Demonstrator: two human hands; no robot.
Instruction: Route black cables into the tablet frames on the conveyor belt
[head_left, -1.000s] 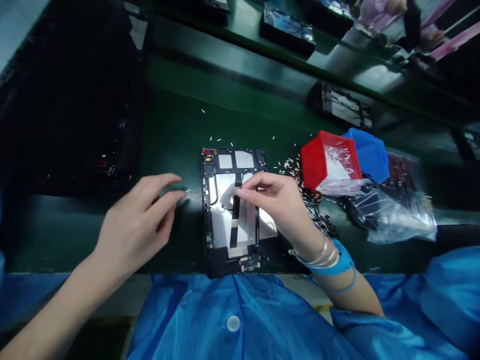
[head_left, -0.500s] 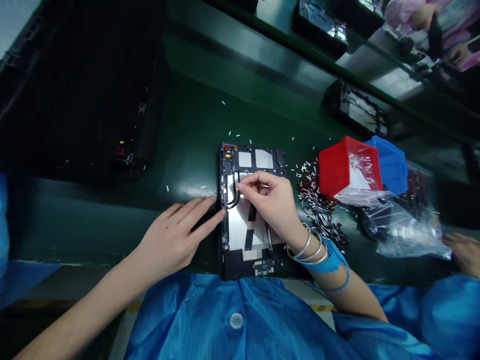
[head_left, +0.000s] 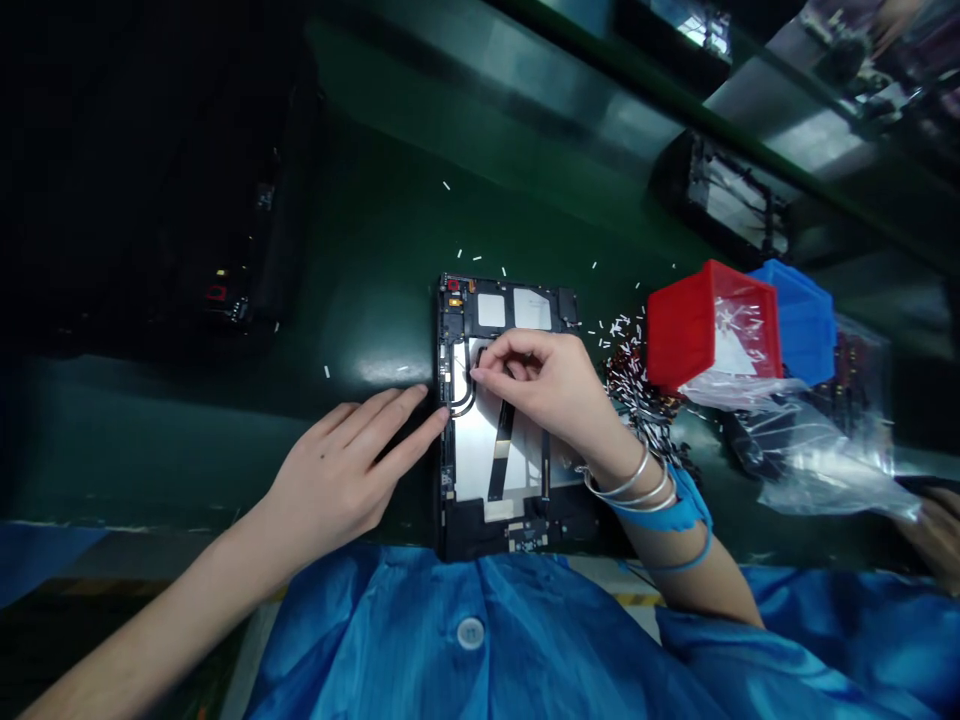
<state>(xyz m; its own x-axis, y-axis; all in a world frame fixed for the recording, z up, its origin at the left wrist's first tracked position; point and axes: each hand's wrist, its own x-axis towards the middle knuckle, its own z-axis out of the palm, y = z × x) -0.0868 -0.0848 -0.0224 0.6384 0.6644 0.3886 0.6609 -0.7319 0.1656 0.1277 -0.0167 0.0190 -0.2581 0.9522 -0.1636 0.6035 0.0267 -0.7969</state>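
An opened tablet [head_left: 480, 445] lies on the green bench in front of me, its silvery battery and black flat cables exposed. My right hand [head_left: 536, 380] is over the battery, thumb and fingertips pinched on a thin black cable [head_left: 468, 406]. That cable curves in a U toward the tablet's left edge; the part inside the pinch is hidden. My left hand [head_left: 356, 460] rests palm down at the left edge with fingers stretched out. One of its fingertips touches the edge by the cable's lower bend. Silver bangles and a blue wrist strap [head_left: 667, 510] circle my right wrist.
To the right stand a red bin [head_left: 679, 325] and a blue bin [head_left: 814, 325], beside a pile of small black cables [head_left: 637, 390] and a clear plastic bag [head_left: 817, 470]. White slivers dot the bench. Dark devices fill the left. A co-worker's hand [head_left: 934, 525] shows at far right.
My view has shifted slightly, so the bins appear farther right. My right hand has moved a little up, still pinching the black cable. The left hand has barely moved.
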